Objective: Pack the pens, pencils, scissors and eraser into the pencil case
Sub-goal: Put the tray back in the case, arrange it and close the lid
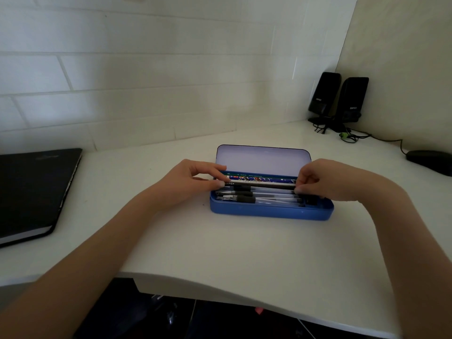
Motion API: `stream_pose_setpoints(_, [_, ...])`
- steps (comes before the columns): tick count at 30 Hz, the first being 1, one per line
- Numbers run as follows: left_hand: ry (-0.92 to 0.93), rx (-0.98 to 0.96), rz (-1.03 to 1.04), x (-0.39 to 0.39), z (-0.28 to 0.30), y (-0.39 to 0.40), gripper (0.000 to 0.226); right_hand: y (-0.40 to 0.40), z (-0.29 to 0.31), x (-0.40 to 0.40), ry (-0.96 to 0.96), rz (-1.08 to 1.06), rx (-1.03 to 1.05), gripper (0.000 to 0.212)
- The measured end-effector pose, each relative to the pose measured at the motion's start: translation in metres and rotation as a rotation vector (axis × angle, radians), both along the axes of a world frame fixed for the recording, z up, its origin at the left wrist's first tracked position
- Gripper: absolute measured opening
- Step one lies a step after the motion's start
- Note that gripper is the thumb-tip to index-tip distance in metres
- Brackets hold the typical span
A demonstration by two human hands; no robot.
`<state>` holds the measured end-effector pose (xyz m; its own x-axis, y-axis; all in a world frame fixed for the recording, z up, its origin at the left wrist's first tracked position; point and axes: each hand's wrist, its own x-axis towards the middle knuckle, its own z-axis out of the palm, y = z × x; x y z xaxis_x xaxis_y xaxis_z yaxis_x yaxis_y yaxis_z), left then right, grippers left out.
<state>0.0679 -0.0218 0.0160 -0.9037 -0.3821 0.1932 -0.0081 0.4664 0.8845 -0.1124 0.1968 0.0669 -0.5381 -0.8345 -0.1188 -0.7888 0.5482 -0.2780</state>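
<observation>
A blue pencil case [270,212] lies on the white desk with its lid [263,159] standing up at the back. Inside it, several clear pens with black caps [244,198] lie lengthwise at the front, and patterned and green pencils [259,178] lie along the back. My left hand [193,181] pinches the left end of a pale pencil [264,184], and my right hand [325,179] pinches its right end, holding it level just over the case. Scissors and eraser are not visible.
A black closed notebook [34,192] lies at the left. Two black speakers [338,99] with cables stand in the back right corner, and a dark computer mouse [430,161] sits at the far right. Tiled walls close the desk at the back and right; its curved front edge [220,289] is close to me.
</observation>
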Motion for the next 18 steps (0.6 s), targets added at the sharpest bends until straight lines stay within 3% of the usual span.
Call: stream_pose_setpoints(18, [0.063,-0.059,0.148,-0.0042,-0.0037,0.0025,0.012,0.0055,0.0070,0.0005,-0.106,-0.031,-0.054,0.008])
